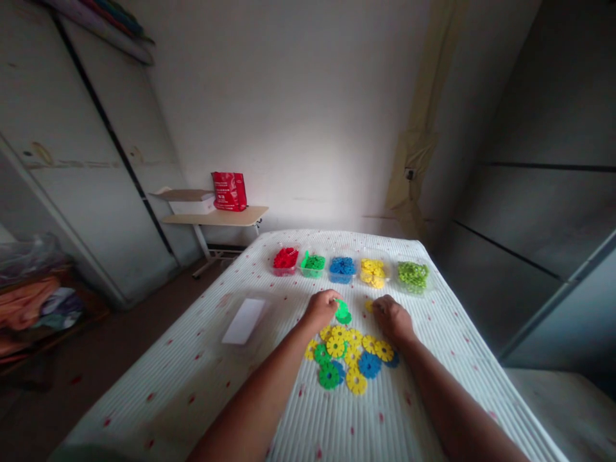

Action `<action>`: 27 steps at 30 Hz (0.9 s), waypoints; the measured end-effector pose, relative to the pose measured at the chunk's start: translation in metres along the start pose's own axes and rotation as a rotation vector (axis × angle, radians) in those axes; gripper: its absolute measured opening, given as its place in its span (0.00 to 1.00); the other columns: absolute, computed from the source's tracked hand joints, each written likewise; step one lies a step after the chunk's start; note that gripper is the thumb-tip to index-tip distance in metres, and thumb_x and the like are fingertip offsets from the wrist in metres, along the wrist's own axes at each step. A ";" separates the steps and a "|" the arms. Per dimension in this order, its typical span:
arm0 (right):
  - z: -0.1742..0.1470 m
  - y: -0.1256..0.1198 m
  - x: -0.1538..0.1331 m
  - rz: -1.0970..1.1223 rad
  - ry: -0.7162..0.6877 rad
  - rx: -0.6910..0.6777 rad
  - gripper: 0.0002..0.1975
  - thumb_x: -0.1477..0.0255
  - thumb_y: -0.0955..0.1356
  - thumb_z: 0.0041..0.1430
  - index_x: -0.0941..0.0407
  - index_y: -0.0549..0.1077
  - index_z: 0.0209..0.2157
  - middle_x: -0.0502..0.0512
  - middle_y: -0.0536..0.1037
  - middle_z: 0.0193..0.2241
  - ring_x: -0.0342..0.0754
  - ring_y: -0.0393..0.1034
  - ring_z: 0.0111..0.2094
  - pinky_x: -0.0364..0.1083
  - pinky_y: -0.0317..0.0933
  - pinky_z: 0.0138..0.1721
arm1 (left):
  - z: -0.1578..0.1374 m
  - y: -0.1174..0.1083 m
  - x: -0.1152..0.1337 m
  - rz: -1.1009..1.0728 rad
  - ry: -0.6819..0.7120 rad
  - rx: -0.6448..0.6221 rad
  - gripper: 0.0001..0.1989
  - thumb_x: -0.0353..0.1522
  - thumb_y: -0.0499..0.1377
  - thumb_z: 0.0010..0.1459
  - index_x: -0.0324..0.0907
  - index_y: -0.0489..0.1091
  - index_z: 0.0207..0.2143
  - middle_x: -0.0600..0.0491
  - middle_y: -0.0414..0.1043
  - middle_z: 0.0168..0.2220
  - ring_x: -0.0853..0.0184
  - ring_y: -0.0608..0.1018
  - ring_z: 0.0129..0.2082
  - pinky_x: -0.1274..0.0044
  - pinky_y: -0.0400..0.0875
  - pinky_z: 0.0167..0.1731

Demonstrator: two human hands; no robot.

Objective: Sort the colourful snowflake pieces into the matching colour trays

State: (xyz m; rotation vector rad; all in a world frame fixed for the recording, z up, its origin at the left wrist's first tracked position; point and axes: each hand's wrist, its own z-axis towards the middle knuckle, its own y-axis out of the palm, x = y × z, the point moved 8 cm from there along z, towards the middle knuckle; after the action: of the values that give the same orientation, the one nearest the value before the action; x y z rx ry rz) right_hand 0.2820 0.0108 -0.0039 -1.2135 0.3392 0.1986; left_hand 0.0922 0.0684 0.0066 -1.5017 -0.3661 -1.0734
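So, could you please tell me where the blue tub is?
In the head view, the blue tub stands mid-row, between the green tub on its left and the yellow tub on its right.

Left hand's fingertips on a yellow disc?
No, the left hand has a green disc at its fingertips.

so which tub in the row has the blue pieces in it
The middle tub, third from either end: it alone holds blue pieces. The others hold red pieces, green pieces, yellow pieces and light green pieces.
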 end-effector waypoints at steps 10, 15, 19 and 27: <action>0.001 0.001 0.001 0.011 0.018 -0.013 0.11 0.73 0.60 0.59 0.56 0.74 0.33 0.54 0.73 0.36 0.43 0.68 0.32 0.39 0.53 0.30 | 0.007 0.032 0.009 0.319 0.012 -0.107 0.13 0.22 0.57 0.43 0.39 0.74 0.32 0.49 0.74 0.37 0.63 0.75 0.40 0.76 0.67 0.43; -0.001 -0.002 -0.003 0.021 -0.004 0.000 0.10 0.74 0.61 0.59 0.56 0.74 0.32 0.54 0.73 0.35 0.43 0.68 0.32 0.40 0.53 0.30 | 0.007 0.034 0.013 0.384 0.009 -0.157 0.21 0.23 0.59 0.42 0.41 0.72 0.42 0.48 0.73 0.44 0.61 0.74 0.45 0.75 0.66 0.46; -0.001 -0.002 -0.005 0.009 -0.012 -0.010 0.10 0.74 0.60 0.59 0.57 0.73 0.32 0.54 0.72 0.34 0.43 0.68 0.32 0.39 0.52 0.30 | 0.007 0.032 0.014 0.374 -0.024 -0.180 0.18 0.23 0.59 0.40 0.42 0.74 0.37 0.48 0.75 0.42 0.59 0.74 0.44 0.74 0.66 0.45; 0.001 0.004 0.002 0.016 -0.021 0.005 0.11 0.73 0.60 0.60 0.56 0.73 0.32 0.54 0.72 0.34 0.42 0.67 0.31 0.39 0.52 0.29 | -0.009 0.017 0.014 0.118 -0.041 -0.144 0.08 0.25 0.59 0.39 0.41 0.72 0.26 0.56 0.73 0.25 0.67 0.75 0.29 0.80 0.67 0.29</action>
State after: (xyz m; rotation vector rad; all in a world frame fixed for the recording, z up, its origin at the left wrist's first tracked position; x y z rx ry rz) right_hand 0.2823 0.0127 -0.0081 -1.2034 0.3310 0.2240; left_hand 0.1086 0.0515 0.0066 -1.6544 -0.2290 -0.9937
